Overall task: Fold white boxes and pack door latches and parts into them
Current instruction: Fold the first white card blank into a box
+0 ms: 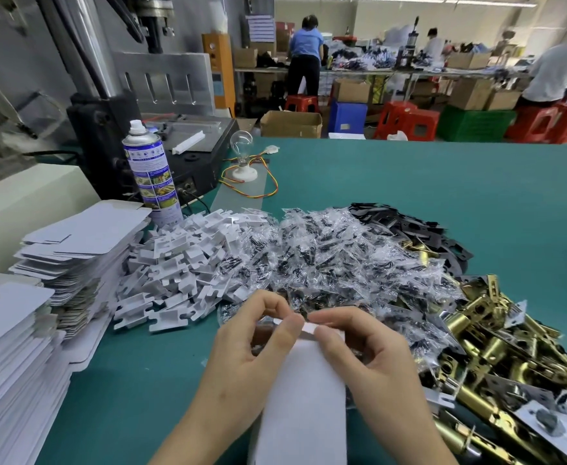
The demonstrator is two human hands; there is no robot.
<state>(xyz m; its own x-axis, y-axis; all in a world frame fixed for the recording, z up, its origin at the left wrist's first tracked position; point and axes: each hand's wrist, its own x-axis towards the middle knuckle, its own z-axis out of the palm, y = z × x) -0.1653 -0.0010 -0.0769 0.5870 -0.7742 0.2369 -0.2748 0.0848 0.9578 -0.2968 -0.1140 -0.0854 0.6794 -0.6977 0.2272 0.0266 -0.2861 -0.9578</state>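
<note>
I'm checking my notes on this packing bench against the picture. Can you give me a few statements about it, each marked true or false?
1. The left hand and the right hand both pinch the far end of the white box. True.
2. The spray can lies on its side. False: it stands upright behind the white plastic parts.
3. The brass latches are piled to the right of the bagged screws. True.
4. The flat box blanks are stacked on the right side of the table. False: they are stacked on the left.
</note>
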